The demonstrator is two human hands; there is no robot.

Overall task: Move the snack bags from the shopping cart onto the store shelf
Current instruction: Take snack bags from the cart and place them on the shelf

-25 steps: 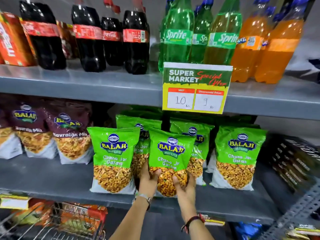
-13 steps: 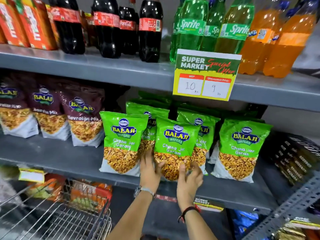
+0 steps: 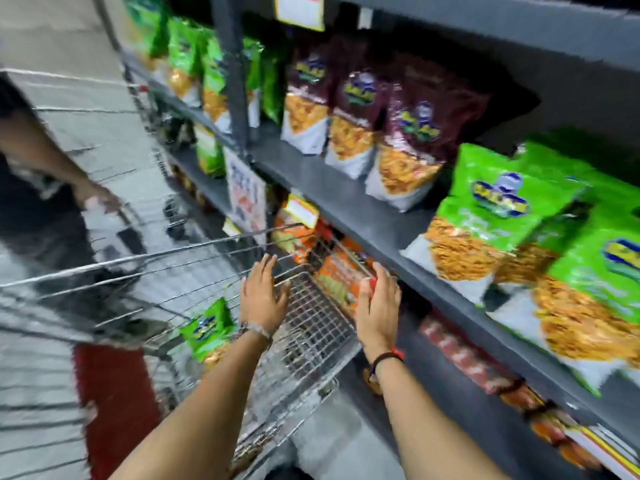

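Half a second ago both hands were steadying a green snack bag on the middle shelf; now they have left it and the view has swung down and to the left, toward the shopping cart (image 3: 322, 327). The left hand (image 3: 261, 299) and the right hand (image 3: 377, 306) are both empty, with a released grip and fingers spread, and they hover over the near end of the cart. The placed green bags (image 3: 491, 216) stand on the store shelf (image 3: 346, 188) at the right, beside the maroon bags (image 3: 415, 133). One more green bag (image 3: 207, 329) lies inside the cart, just left of the left wrist. So I judge that one placement is finished and the next pick begins. The picture is blurred, so I cannot tell whether other bags remain in the cart.
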